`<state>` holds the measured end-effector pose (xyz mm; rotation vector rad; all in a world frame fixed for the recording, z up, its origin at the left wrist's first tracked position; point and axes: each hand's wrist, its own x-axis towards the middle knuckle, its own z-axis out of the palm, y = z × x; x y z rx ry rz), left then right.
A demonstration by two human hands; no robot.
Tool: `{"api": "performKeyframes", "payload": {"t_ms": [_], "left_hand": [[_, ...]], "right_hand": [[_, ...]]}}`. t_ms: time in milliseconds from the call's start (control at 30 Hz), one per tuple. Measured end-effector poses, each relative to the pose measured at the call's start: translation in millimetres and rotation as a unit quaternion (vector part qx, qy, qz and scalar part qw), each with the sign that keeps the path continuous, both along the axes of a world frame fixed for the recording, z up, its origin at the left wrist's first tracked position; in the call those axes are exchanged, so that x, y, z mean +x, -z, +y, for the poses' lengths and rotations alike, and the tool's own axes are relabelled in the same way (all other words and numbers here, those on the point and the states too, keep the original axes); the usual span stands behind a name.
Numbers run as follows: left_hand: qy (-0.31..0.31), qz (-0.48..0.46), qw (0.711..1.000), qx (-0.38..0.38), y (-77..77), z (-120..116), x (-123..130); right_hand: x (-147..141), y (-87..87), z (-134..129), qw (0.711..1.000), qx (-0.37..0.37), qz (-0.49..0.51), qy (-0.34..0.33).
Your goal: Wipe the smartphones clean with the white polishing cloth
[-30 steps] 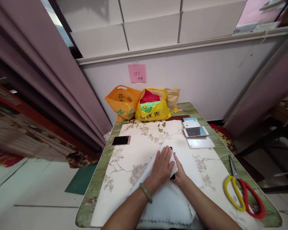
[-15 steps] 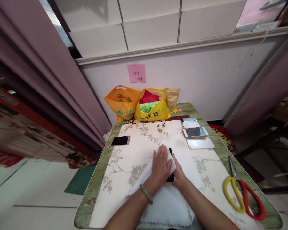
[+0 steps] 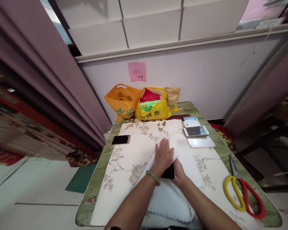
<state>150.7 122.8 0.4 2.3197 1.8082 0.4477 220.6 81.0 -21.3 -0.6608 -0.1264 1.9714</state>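
A dark-screened smartphone (image 3: 168, 172) sits on a white cloth, its upper part hidden under my left hand and the cloth. My left hand (image 3: 163, 155), with a green bangle at the wrist, lies with fingers stretched out, pressing a fold of the white cloth (image 3: 169, 199) over the phone. At the phone's right edge, my right hand (image 3: 180, 172) grips it from the side; most of those fingers are hidden. The cloth spreads beneath both hands toward the table's near edge.
Several phones lie at the right, including a white one (image 3: 201, 142); another phone (image 3: 121, 139) is at the left. Scissors (image 3: 240, 185) rest near the right edge. A small bottle (image 3: 160, 127), an orange bag (image 3: 122, 100) and a yellow bag (image 3: 153, 110) stand farther back.
My left hand has moved slightly up and to the right across the phone, covering its top. The right hand still holds the phone's side.
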Motion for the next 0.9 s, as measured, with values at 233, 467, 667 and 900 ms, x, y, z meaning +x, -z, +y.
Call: {"api": "performKeyframes", "payload": {"t_ms": [233,467,667,900], "left_hand": [[-0.131,0.005,0.991,-0.009,19.3,33.3,-29.0],[-0.101,-0.014,0.993,0.054,24.7,27.3,-50.0],[-0.145,-0.061,0.987,0.039,18.3,26.1,-75.5],[-0.225,-0.118,0.966,0.039,-5.6,1.6,-136.9]], "right_hand": [[4.8,-8.9,0.1,0.997,0.015,0.047,-0.053],[10.3,1.8,1.7,0.994,-0.015,0.088,-0.064],[12.4,-3.6,2.1,0.990,0.024,0.132,-0.041],[13.2,-16.8,-1.1,0.989,0.018,0.140,-0.035]]}}
